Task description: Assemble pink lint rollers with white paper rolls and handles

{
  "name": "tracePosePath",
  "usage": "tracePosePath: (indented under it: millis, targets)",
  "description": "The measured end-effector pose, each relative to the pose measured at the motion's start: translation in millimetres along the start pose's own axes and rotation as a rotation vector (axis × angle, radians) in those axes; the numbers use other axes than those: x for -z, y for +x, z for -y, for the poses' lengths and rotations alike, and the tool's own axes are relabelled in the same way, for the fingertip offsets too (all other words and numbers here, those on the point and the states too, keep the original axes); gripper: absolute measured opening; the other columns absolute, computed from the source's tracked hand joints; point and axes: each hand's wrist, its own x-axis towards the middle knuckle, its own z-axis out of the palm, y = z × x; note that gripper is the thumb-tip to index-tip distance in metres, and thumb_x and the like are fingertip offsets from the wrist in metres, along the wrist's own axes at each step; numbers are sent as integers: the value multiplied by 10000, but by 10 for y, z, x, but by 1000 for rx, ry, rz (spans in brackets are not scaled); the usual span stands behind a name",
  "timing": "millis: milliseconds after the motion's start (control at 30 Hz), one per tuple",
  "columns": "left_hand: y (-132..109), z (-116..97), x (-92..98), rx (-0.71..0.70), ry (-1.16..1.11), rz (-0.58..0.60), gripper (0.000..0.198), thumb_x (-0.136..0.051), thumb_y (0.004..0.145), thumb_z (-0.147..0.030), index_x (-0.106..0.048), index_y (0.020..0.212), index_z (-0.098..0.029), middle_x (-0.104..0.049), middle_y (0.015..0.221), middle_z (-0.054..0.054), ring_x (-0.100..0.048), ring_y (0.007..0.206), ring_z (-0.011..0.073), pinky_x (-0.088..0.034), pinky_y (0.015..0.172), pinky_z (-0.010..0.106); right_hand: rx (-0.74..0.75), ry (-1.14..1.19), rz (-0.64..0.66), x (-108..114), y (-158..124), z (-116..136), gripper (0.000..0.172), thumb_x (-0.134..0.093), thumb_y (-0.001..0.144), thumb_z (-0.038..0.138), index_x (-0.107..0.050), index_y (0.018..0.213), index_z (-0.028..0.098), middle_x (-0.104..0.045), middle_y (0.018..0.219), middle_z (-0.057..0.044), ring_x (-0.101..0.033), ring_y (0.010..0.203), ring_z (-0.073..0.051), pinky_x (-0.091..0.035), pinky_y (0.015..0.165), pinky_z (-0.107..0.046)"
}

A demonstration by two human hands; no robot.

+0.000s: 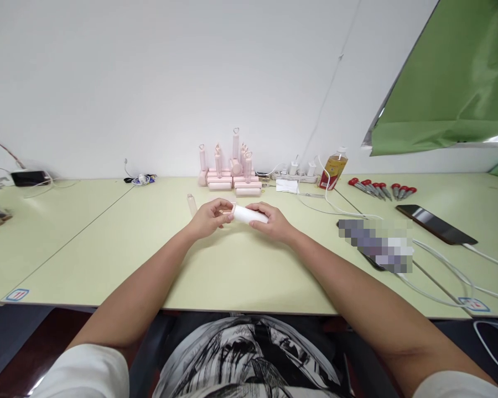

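Note:
A white lint-roller-like roll (244,214) is held between both hands above the middle of the table, tilted down slightly to the right. My left hand (207,219) has its thumb and fingers closed on the roll's left end, where a pale pink rim shows. Fingers of my right hand (274,222) wrap the right end, from above and below. Just beyond my left hand is a translucent pinkish tube (191,204). Farther back, near the wall, lie several stacked pink cylinders (219,187), with clear-bodied pink tubes (235,145) topped by loops standing among them.
Right of the stack are a power strip (294,177), a white paper (287,186) and a drink bottle (334,167). Several red-capped tools (369,188), a phone (435,223) and white cables occupy the right side. A dark device (28,178) lies far left.

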Motion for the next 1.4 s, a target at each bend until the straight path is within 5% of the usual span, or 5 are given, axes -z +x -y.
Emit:
tracePosePath:
  millis: [167,400,667,900,1400]
  targets:
    - [-3,1,-22,-9,24,-3,517,-747,718,-530,-625,1070,-171,-693,1012,83,-661,758,156,-555,585,264,-41,1,66,4,-14,-3,491,-654,739,300,-627,1213,173,-626,1175,-102,-609,1027,-249,-475,890,-382]
    - [-36,-19,-77,-11,49,73,501,-706,755,-570,-669,1069,-182,-696,980,66,-629,716,133,-560,609,275,-49,-125,256,16,-62,84,793,-635,790,289,-333,1522,256,-603,1206,-83,-567,691,-126,-490,738,-330]
    - [-43,-1,-122,-44,23,80,527,-682,778,-580,-647,1104,-167,-687,959,73,-632,753,147,-551,589,256,41,-29,198,-64,-76,126,615,-599,810,272,-486,1412,217,-585,1307,-100,-600,991,-222,-495,813,-347]
    - [-50,4,-161,-113,39,40,707,-731,765,-500,-459,1359,-230,-616,1177,98,-589,718,96,-529,615,243,-79,279,97,-95,-64,62,651,-562,836,354,-379,1453,256,-578,1132,-78,-607,785,-168,-546,655,-324]
    - [-88,-36,-196,-129,2,56,974,-688,824,-397,-67,1560,-255,-542,724,-70,-497,574,82,-426,586,219,-76,248,76,-99,-60,93,651,-578,810,325,-373,1420,225,-553,993,-42,-575,756,-175,-513,652,-329]
